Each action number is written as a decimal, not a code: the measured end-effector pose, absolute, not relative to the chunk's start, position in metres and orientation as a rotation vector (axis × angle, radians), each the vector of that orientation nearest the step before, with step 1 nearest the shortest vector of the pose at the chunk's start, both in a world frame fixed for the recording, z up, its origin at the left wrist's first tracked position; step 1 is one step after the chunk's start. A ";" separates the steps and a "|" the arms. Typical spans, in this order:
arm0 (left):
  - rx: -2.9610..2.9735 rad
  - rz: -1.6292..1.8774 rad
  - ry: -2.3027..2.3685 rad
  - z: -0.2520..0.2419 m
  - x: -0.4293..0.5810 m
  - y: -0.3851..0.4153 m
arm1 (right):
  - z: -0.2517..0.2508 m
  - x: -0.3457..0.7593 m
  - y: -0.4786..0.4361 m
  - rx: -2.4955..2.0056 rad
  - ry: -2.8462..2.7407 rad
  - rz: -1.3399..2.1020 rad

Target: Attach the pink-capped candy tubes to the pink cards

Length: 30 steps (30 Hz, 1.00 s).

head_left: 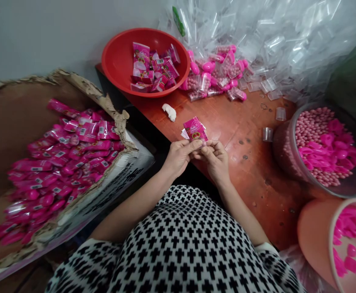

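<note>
Between both hands, at the near edge of the orange table, is a pink printed wrapper. My left hand pinches its lower edge between thumb and fingers. On the other side, my right hand is closed at the wrapper's lower right corner, its thumb against the fingers. A bit of white paper shows beneath the wrapper. Beyond the hands lies a crumpled white lump on the table. Whether anything is inside the wrapper I cannot tell.
A red bowl holds pink wrappers. Beside it are filled tubes and a heap of clear tubes. Rightward stand a bucket of beads and pink caps and a peach bucket. A torn carton of wrapped packets is leftward.
</note>
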<state>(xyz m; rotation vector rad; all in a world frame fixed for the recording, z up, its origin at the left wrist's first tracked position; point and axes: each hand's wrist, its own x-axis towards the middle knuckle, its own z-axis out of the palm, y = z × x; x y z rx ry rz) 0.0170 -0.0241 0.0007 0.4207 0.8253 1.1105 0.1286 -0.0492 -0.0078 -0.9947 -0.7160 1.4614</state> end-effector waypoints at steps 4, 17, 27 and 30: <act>0.444 1.138 0.840 0.008 0.008 -0.033 | -0.002 0.121 -0.040 -1.009 -0.753 1.469; 1.534 1.197 1.402 -0.022 -0.032 0.012 | -0.007 0.152 -0.032 -1.239 -0.935 1.339; 1.914 1.069 1.454 -0.060 -0.003 0.031 | -0.012 0.158 -0.022 -1.335 -0.985 1.316; 1.882 1.157 1.444 -0.059 0.000 0.024 | -0.019 0.153 -0.008 -1.296 -0.925 1.245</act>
